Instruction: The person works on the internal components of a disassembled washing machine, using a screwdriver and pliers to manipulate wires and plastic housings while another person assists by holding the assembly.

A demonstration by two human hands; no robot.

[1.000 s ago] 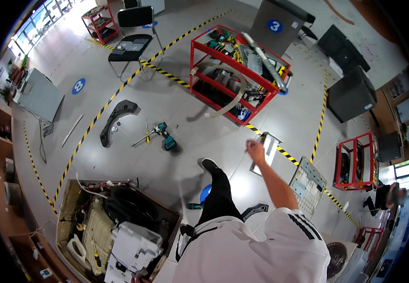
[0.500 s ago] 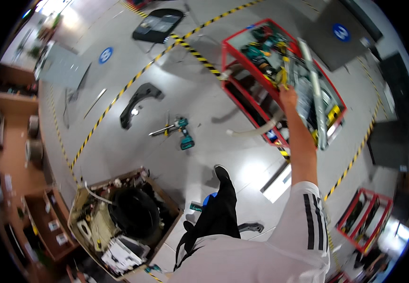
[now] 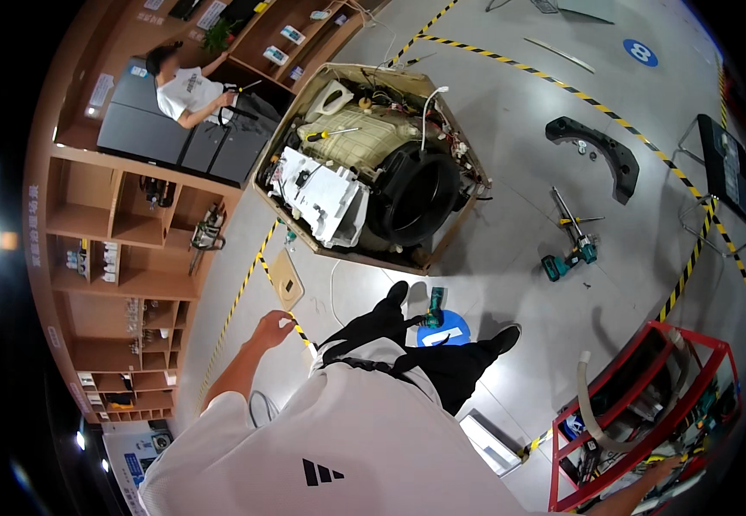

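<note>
My left hand [image 3: 270,330] hangs in the air left of my legs, its fingers curled in; a small pale spot shows at the fingertips, too small to name. My right hand [image 3: 667,469] reaches into the red tool cart [image 3: 579,494] at the lower right, among tools with yellow and green parts. Its fingers are lost in the dim rim. Ahead of me an opened washing machine [image 3: 351,142] shows its pale tub, a black rubber door ring [image 3: 452,185] and a white plastic housing [image 3: 317,193]. A yellow-handled screwdriver [image 3: 321,135] lies on the tub.
A teal cordless drill [image 3: 585,249] and a black curved counterweight [image 3: 601,150] lie on the floor; another teal tool [image 3: 435,301] is between my feet. A grey corrugated hose [image 3: 592,408] hangs from the cart. A black chair [image 3: 725,168] stands right. Beside wooden shelves [image 3: 153,284], another person [image 3: 196,95] sits.
My view has swung left, bringing the washing machine to the centre and the cart to the lower right. My left hand has come into view; my right hand remains at the cart.
</note>
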